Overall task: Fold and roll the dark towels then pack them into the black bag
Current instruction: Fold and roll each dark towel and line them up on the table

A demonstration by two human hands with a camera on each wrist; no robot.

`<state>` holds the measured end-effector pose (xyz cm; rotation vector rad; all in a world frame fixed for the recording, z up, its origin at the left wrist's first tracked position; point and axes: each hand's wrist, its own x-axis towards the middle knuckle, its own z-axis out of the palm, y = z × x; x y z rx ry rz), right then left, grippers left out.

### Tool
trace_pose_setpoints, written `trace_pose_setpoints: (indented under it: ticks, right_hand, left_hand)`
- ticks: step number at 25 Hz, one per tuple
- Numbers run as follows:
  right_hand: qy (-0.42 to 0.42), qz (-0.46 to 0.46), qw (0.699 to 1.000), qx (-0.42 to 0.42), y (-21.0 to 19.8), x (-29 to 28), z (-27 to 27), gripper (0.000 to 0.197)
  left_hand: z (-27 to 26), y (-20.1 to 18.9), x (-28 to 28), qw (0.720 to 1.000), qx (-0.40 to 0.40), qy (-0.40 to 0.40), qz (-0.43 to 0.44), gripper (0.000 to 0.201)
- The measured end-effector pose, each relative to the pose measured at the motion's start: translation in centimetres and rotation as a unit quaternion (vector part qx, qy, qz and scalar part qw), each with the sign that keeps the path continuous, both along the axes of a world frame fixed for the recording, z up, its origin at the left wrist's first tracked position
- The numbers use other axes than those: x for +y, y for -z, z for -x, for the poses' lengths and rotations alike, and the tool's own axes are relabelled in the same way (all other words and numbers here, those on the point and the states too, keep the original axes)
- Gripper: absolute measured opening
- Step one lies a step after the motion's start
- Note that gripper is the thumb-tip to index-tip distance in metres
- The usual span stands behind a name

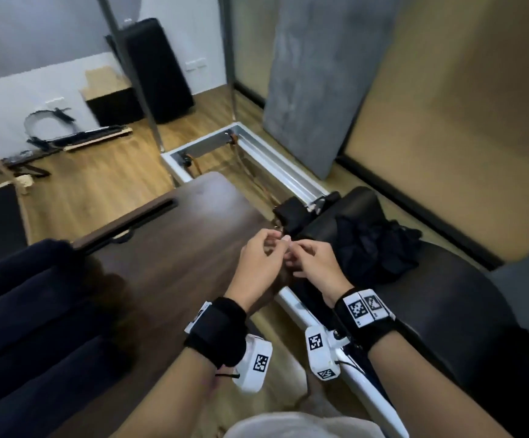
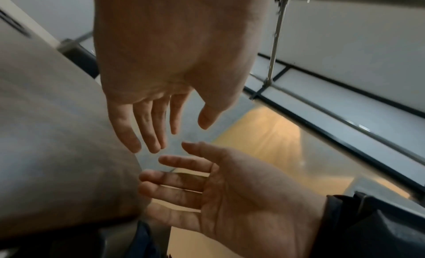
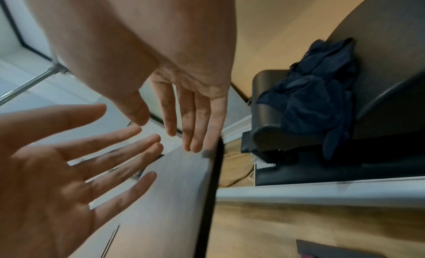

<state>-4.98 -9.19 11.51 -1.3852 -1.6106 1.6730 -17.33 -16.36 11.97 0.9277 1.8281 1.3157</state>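
Several rolled dark navy towels (image 1: 35,311) lie side by side on the left end of the dark wooden table (image 1: 178,248). A crumpled dark navy towel heap (image 1: 373,245) (image 3: 317,102) sits on a black padded bench (image 1: 446,295) to the right. My left hand (image 1: 269,245) (image 2: 177,134) and right hand (image 1: 301,257) (image 3: 170,131) hover together over the table's right edge. Their fingertips nearly meet. Both are open, fingers loosely spread, and hold nothing. I cannot pick out the black bag for certain.
A metal-framed rail (image 1: 276,165) runs along the wooden floor beyond the bench. A grey board (image 1: 326,83) leans on the tan wall. A tall black case (image 1: 159,71) and a box (image 1: 111,102) stand at the back left, with straps (image 1: 51,121) on the floor.
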Motion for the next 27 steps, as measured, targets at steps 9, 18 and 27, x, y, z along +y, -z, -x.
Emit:
trace_pose_setpoints:
  ticks: [9, 18, 27]
  right_hand:
    - [0.108, 0.114, 0.983, -0.094, 10.3, 17.0, -15.4, 0.019]
    - [0.023, 0.258, 0.954, -0.152, 20.3, 27.0, -18.3, 0.036]
    - [0.171, 0.194, 0.964, 0.06, 19.0, 28.6, -18.3, 0.021]
  left_hand:
    - [-11.5, 7.1, 18.3, 0.986, -0.036, 0.098, 0.127, 0.018]
    - [-14.2, 11.8, 25.7, 0.97, -0.093, 0.047, 0.218, 0.024]
    - [-13.6, 12.0, 26.3, 0.971, -0.074, 0.025, 0.227, 0.022]
